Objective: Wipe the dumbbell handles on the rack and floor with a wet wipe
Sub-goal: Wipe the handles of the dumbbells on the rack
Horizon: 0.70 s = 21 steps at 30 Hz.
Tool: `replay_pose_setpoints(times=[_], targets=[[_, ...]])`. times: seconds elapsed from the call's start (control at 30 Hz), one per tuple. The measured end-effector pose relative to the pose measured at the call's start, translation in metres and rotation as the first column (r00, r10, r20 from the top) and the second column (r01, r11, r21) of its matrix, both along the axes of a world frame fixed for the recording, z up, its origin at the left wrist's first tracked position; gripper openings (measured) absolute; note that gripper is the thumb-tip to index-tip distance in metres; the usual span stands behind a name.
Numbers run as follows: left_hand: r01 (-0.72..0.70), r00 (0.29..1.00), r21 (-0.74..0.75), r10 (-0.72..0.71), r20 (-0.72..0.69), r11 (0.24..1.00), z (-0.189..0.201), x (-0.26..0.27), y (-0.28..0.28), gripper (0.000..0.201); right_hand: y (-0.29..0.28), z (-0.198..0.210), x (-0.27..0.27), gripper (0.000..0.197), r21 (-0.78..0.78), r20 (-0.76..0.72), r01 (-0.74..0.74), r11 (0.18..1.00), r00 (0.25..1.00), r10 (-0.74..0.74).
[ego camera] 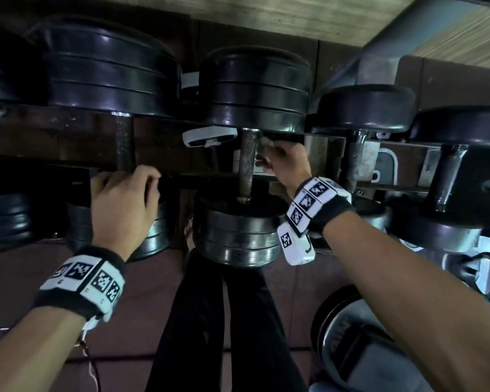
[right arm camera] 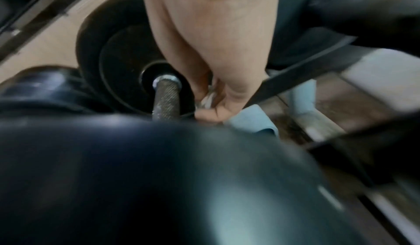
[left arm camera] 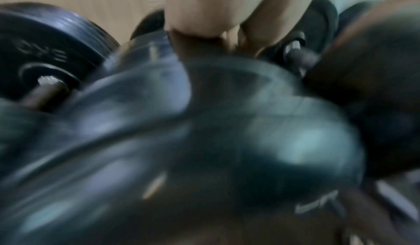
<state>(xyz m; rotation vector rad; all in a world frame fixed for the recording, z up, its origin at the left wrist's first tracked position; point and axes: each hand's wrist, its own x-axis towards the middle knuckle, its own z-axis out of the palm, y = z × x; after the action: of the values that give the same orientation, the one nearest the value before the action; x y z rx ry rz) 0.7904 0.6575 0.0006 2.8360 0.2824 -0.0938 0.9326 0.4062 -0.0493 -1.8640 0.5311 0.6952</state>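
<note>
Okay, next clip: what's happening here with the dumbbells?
A person stands at a rack of dumbbells, cleaning the handles. Their right hand holds a crumpled wet wipe right beside the knurled handle of the middle dumbbell; the wipe is not wrapped around the bar at this instant. Their left hand rests on the near end of the neighbouring dumbbell, over the lower end of its handle; the left wrist view is too blurred to show the grip. Another dumbbell lies on the floor nearby.
</note>
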Motion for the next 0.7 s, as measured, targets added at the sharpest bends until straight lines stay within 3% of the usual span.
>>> replay_pose_setpoints(times=[0.1,0.27,0.4,0.5,0.6,0.7], targets=[[0.094,0.996,0.117,-0.094,0.002,0.989,0.003,-0.002,-0.006,0.008,0.012,0.0,0.013,0.015,-0.027,0.054,-0.108,0.994,0.993,0.109],[0.059,0.998,0.157,-0.057,-0.019,0.986,0.004,0.003,-0.012,0.006,0.001,-0.011,0.006,0.02,-0.158,0.177,-0.188,0.969,0.96,0.215],[0.052,0.999,0.176,-0.048,-0.027,0.983,0.005,0.003,-0.013,0.005,0.014,0.03,-0.01,0.018,-0.258,0.28,-0.116,0.959,0.941,0.189],[0.051,0.999,0.174,-0.047,-0.028,0.983,0.005,0.003,-0.014,0.005,0.028,0.054,-0.022,0.021,-0.3,0.372,-0.267,0.916,0.851,0.37],[0.045,0.999,0.162,-0.042,-0.021,0.986,0.008,0.003,-0.015,0.005,0.033,0.059,-0.017,0.022,-0.361,0.354,-0.328,0.873,0.818,0.454],[0.033,0.999,0.15,-0.032,-0.01,0.988,0.009,0.003,-0.015,0.005,0.014,0.051,-0.012,0.019,-0.377,0.321,-0.294,0.878,0.848,0.422]])
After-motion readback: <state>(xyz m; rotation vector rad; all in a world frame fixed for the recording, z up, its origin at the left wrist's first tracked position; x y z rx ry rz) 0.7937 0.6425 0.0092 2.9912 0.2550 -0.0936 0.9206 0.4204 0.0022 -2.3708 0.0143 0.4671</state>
